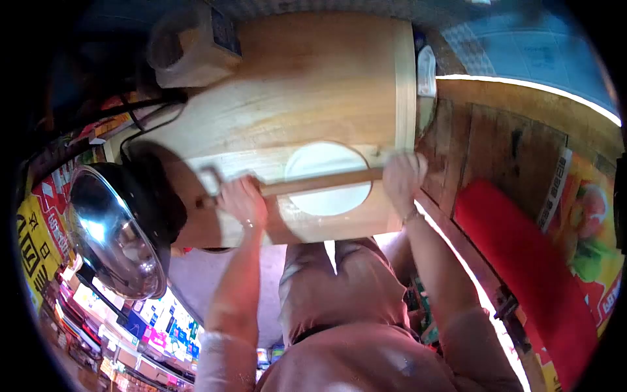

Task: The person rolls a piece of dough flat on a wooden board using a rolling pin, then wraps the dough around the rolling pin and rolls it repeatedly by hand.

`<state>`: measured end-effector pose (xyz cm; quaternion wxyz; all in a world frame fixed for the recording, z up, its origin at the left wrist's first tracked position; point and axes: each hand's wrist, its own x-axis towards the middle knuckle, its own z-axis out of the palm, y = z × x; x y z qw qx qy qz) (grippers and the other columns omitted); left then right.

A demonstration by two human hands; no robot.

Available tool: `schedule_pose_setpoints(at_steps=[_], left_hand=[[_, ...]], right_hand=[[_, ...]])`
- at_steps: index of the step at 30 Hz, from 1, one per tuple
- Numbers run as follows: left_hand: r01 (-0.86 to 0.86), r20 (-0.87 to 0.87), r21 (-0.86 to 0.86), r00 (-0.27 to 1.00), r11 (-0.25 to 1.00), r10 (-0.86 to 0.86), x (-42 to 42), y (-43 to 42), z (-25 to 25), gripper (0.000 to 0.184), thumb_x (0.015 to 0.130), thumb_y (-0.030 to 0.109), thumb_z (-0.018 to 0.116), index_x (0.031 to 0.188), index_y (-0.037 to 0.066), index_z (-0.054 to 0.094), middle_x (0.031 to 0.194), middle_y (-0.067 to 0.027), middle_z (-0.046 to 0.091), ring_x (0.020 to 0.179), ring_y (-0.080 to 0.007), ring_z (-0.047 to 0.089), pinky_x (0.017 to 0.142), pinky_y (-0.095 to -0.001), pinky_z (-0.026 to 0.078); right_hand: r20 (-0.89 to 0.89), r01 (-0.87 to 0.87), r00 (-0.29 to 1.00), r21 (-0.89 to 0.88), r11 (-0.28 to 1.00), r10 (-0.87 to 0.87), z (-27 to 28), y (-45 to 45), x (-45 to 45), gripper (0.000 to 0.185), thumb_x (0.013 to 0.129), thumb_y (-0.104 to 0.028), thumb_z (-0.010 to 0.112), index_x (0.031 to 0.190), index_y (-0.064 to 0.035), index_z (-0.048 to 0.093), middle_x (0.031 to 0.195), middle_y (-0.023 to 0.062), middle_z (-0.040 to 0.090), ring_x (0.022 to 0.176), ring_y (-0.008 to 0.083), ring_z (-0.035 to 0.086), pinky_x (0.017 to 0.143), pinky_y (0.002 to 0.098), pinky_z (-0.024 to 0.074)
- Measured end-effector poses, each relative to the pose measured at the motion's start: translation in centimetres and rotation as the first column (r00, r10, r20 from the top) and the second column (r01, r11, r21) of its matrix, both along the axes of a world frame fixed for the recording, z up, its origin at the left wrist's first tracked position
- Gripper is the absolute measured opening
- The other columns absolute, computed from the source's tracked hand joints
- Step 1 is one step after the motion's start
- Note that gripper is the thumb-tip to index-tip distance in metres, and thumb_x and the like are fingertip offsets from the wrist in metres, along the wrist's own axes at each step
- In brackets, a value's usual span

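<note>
Left grip and right grip curl around the rolling pin. White dough lies between — left's three o'clock, right's nine.

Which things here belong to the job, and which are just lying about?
In use: rolling pin, gripped by both hands; white round sheet, probably dough; wooden board.

Apparently lying about: shiny metal dome; long red object; container.
</note>
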<state>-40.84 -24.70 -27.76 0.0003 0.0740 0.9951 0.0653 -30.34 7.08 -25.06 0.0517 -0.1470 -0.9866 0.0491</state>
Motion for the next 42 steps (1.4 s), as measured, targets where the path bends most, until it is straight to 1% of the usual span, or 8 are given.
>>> schedule_pose_setpoints(at_steps=[8, 15, 23, 25, 36, 39, 40, 42], left_hand=[[0.009, 0.028, 0.215, 0.999, 0.977, -0.015, -9.5, 4.2, 0.5, 0.034, 0.097, 0.028, 0.039, 0.084, 0.006, 0.062, 0.081, -0.0139, 0.062, 0.080, -0.0332, 0.057, 0.081, -0.0437, 0.040], [0.001, -0.193, 0.041, 0.981, 0.999, 0.007, 0.7, 1.5, 1.1, 0.032, 0.095, 0.025, 0.040, 0.079, 0.010, 0.063, 0.080, -0.0087, 0.062, 0.079, -0.0288, 0.055, 0.089, -0.0443, 0.033], [-0.110, 0.051, 0.314, 0.994, 0.943, 0.099, -10.0, 5.7, 1.8, 0.041, 0.099, 0.028, 0.034, 0.085, 0.005, 0.064, 0.086, -0.0158, 0.064, 0.078, -0.0383, 0.057, 0.078, -0.0479, 0.043], [0.017, -0.007, 0.056, 1.000, 0.998, -0.017, -4.1, 2.8, 1.0, 0.038, 0.098, 0.026, 0.034, 0.088, 0.006, 0.065, 0.088, -0.0151, 0.064, 0.081, -0.0339, 0.057, 0.087, -0.0463, 0.038], [-0.091, 0.092, 0.236, 0.993, 0.967, 0.071, -13.4, 6.4, 0.4, 0.034, 0.097, 0.024, 0.037, 0.086, 0.007, 0.064, 0.082, -0.0151, 0.064, 0.084, -0.0354, 0.059, 0.087, -0.0465, 0.038], [0.069, 0.091, -0.104, 0.994, 0.992, -0.059, -5.0, 2.5, -0.1, 0.030, 0.095, 0.024, 0.040, 0.089, 0.007, 0.065, 0.086, -0.0116, 0.065, 0.087, -0.0309, 0.058, 0.097, -0.0479, 0.033], [0.081, -0.125, -0.055, 0.988, 0.995, -0.087, -1.5, 0.6, -2.0, 0.032, 0.095, 0.026, 0.039, 0.092, 0.008, 0.065, 0.090, -0.0084, 0.064, 0.089, -0.0293, 0.056, 0.101, -0.0464, 0.029], [-0.049, -0.026, -0.072, 0.999, 0.996, 0.047, -1.6, 1.4, -1.3, 0.032, 0.096, 0.027, 0.037, 0.090, 0.011, 0.064, 0.091, -0.0073, 0.063, 0.087, -0.0301, 0.055, 0.095, -0.0452, 0.032]], right_hand=[[0.079, -0.006, 0.997, -0.199, 0.980, 0.022, 0.3, 3.1, -6.9, 0.020, 0.086, -0.018, 0.053, 0.079, -0.0036, 0.064, 0.087, 0.0125, 0.061, 0.092, 0.0289, 0.055, 0.091, 0.0407, 0.0376], [-0.060, 0.109, 0.991, -0.099, 0.989, -0.115, 0.1, -1.4, 1.2, 0.016, 0.087, -0.016, 0.052, 0.080, -0.0057, 0.063, 0.082, 0.0107, 0.059, 0.090, 0.0280, 0.055, 0.096, 0.0419, 0.0325], [0.074, 0.115, 0.992, -0.140, 0.984, -0.105, -1.4, 2.4, -6.0, 0.015, 0.086, -0.015, 0.052, 0.077, -0.0057, 0.061, 0.085, 0.0097, 0.059, 0.090, 0.0260, 0.055, 0.093, 0.0426, 0.0351], [-0.016, 0.128, 0.992, -0.044, 0.991, -0.129, -0.7, 0.5, -2.9, 0.015, 0.085, -0.014, 0.050, 0.074, -0.0086, 0.058, 0.079, 0.0093, 0.057, 0.089, 0.0260, 0.054, 0.091, 0.0421, 0.0358], [0.011, 0.048, 0.999, -0.104, 0.993, -0.047, -0.6, 3.8, -10.5, 0.017, 0.084, -0.020, 0.054, 0.075, -0.0088, 0.063, 0.086, 0.0073, 0.059, 0.091, 0.0240, 0.054, 0.093, 0.0421, 0.0331], [-0.017, 0.022, 1.000, -0.042, 0.999, -0.023, -0.7, 1.4, -4.1, 0.013, 0.083, -0.018, 0.056, 0.077, -0.0090, 0.063, 0.084, 0.0066, 0.059, 0.093, 0.0225, 0.054, 0.094, 0.0416, 0.0332], [-0.045, 0.042, 0.998, -0.049, 0.998, -0.044, -0.4, 0.2, -2.5, 0.011, 0.082, -0.017, 0.056, 0.077, -0.0091, 0.062, 0.083, 0.0063, 0.059, 0.093, 0.0219, 0.054, 0.095, 0.0417, 0.0330], [-0.043, 0.026, 0.999, -0.047, 0.999, -0.028, -0.1, 0.2, -2.9, 0.008, 0.081, -0.014, 0.057, 0.081, -0.0082, 0.062, 0.082, 0.0074, 0.059, 0.092, 0.0236, 0.054, 0.093, 0.0409, 0.0343]])
